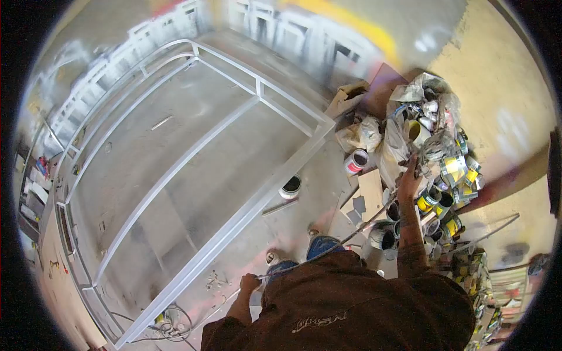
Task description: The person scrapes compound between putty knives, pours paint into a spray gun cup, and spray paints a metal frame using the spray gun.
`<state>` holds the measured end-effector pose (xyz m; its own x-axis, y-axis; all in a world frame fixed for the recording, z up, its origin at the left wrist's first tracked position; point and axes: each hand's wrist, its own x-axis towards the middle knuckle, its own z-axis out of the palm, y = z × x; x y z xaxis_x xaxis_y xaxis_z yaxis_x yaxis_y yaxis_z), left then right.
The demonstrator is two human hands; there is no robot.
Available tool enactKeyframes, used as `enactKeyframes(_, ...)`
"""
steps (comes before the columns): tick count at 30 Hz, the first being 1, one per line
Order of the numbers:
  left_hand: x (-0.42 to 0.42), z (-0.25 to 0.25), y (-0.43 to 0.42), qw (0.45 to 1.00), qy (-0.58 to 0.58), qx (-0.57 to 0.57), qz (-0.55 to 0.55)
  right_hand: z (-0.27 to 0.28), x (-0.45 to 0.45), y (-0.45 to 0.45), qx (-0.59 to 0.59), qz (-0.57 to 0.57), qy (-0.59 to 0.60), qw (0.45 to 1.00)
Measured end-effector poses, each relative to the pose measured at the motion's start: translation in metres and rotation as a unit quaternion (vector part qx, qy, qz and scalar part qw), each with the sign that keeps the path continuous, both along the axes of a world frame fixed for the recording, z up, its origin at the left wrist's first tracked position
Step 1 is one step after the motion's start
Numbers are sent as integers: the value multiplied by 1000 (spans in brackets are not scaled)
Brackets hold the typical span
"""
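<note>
My left hand [250, 284] is closed round a thin grey hose [328, 250] beside my left leg. That hose crosses in front of my legs and rises towards my right wrist. Stretched out to the right, my right hand [408, 177] has its fingers curled at the edge of a heap of plastic bags [393, 149] and used cans. A greyish, crumpled-looking shape [436, 146] lies just beyond its fingers. What this hand grips is hidden and cannot be made out. Several yellow-and-black paint cans [429, 200] stand close to the right forearm.
A large silver-grey metal frame [231, 219] with curved bars fills the floor on my left. An open can [290, 187] stands by its near rail, and a red-and-white can [356, 161] nearer the bags. Cables [175, 322] lie coiled at lower left. Painted walls [497, 88] stand behind.
</note>
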<state>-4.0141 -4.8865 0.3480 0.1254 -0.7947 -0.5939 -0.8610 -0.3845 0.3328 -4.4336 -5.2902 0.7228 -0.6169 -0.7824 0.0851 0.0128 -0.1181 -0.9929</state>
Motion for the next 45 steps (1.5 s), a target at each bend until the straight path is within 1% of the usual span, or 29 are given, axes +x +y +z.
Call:
enactKeyframes(1,-2,15,3,1000,-2,-2,5,-20,-6,-7,-7,-13,-43,999)
enactKeyframes(3,-14,53,-6,960,-12,-64,273,-63,-19,-13,3,40,-7,999)
enactKeyframes(4,-12,51,-3,966,-66,-150,200,-66,-17,-11,15,87,30,996)
enactKeyframes(5,-15,48,-3,966,-70,-149,202,-77,-6,-10,-40,50,8,998)
enactKeyframes(7,-25,73,-8,926,-113,-162,322,-122,-24,-16,54,149,42,986)
enactKeyframes(8,-33,94,-14,916,-124,-184,334,-144,-23,-22,-8,174,53,983)
enactKeyframes(9,-40,102,-19,916,-131,-183,331,-158,-20,-25,-69,198,64,976)
enactKeyframes(10,-46,108,-23,914,-153,-173,335,-166,-24,-25,-11,212,131,968)
enactKeyframes(11,-53,115,-28,910,-174,-165,338,-178,-21,-26,-22,217,144,965)
enactKeyframes(13,-73,149,-45,904,-170,-186,346,-198,-28,-30,103,230,195,948)
enactKeyframes(15,-92,158,-54,896,-168,-204,356,-231,-29,-38,1,254,93,963)
enactKeyframes(16,-97,154,-55,904,-175,-206,331,-237,-34,-38,-6,258,218,941)
enactKeyframes(19,-115,161,-67,914,-201,-203,286,-239,-37,-37,20,280,192,940)
enactKeyframes(20,-123,165,-69,921,-193,-197,275,-273,-40,-44,16,290,91,953)
enactKeyframes(21,-132,168,-72,928,-183,-189,262,-280,-44,-47,23,289,81,954)
enactKeyframes(23,-145,166,-74,953,-185,-121,209,-296,-53,-56,76,302,187,931)
enactKeyframes(25,-168,178,-86,953,-134,-108,248,-316,-60,-68,106,298,179,932)
enactKeyframes(27,-184,170,-85,970,-128,-131,160,-329,-66,-85,131,298,176,929)
enactKeyframes(28,-199,181,-98,972,-123,-71,187,-331,-72,-95,111,283,205,930)
enactKeyframes(29,-212,192,-113,971,-128,-66,189,-332,-76,-106,89,269,233,930)
enactKeyframes(31,-233,205,-130,983,-83,30,164,-335,-84,-127,110,269,204,935)
enactKeyframes(32,-236,190,-121,980,-18,11,199,-339,-88,-142,146,264,264,916)
enactKeyframes(33,-243,191,-121,979,-21,14,202,-336,-88,-151,86,259,176,946)
enactKeyframes(35,-255,192,-128,977,36,47,203,-354,-99,-179,83,222,289,928)
enactKeyframes(36,-259,186,-127,977,33,48,204,-358,-103,-192,84,224,286,928)
enactKeyframes(38,-263,173,-120,970,99,-24,221,-365,-102,-213,60,203,206,955)
enactKeyframes(41,-276,218,-153,974,59,22,220,-352,-95,-235,90,161,230,956)
enactKeyframes(43,-277,217,-156,974,36,27,224,-349,-90,-242,66,149,262,951)
enactKeyframes(45,-275,217,-156,973,15,34,228,-350,-85,-241,-64,147,223,961)
